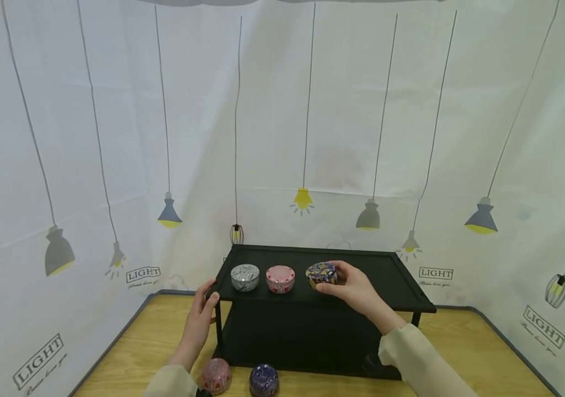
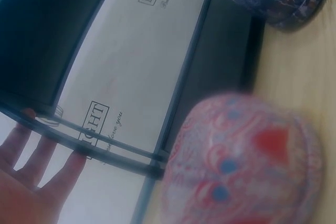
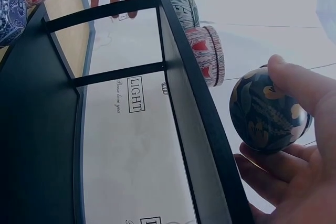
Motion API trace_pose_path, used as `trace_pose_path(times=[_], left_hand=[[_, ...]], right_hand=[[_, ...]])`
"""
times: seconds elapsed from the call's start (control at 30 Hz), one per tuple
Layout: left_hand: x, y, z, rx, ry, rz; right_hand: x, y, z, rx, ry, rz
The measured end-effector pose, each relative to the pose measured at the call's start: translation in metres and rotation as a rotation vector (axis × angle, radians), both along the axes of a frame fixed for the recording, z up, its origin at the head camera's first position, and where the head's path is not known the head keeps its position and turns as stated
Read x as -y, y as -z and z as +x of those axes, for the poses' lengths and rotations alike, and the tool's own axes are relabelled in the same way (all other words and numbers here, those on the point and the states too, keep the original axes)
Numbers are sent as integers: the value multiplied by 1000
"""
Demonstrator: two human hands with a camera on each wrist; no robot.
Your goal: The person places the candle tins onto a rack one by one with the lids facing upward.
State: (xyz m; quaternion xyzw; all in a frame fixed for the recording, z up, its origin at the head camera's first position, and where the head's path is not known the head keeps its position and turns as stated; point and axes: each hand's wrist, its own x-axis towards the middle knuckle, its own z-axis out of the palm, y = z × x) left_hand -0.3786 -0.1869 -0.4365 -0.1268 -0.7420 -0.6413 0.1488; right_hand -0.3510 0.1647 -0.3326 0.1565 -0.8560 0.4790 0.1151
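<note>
A round navy tin with yellow patterning [image 1: 320, 274] is held in my right hand [image 1: 354, 286], tilted just over the top board of a black two-tier shelf [image 1: 362, 298]. In the right wrist view, the thumb lies on one side of this tin [image 3: 268, 111] and fingers on the other. My left hand [image 1: 200, 314] grips the shelf's left front corner, thumb at the rim. Its spread fingers [image 2: 63, 179] reach the side rail in the left wrist view. On the top board stand a grey marbled tin [image 1: 245, 278] and a pink tin with red hearts [image 1: 280, 279].
On the wooden table [image 1: 133, 342], before the shelf, sit a pink patterned tin [image 1: 216, 376] and a dark blue patterned tin [image 1: 264, 380]. A dark object [image 1: 373, 364] shows near my right sleeve. White cloth [image 1: 272, 110] printed with lamps surrounds the table.
</note>
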Motion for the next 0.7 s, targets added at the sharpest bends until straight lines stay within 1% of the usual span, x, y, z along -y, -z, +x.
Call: trace_pose_path(times=[0.23,0.4,0.53,0.6,0.7], left_hand=[[-1,0,0,2,-4,10],[0,0,0,0,-9,-10],[0,0,0,6,-9,-10],[0,-3,2,12,-7,-5],[-3,-14,12,17,-2,-5]], right_hand=[[1,1,-2,4,24,11],[2,2,-4,1,31,23],[3,3,-5,2,30,39],[3,3,-6,1,30,48],[4,4,-6,-5,33,66]])
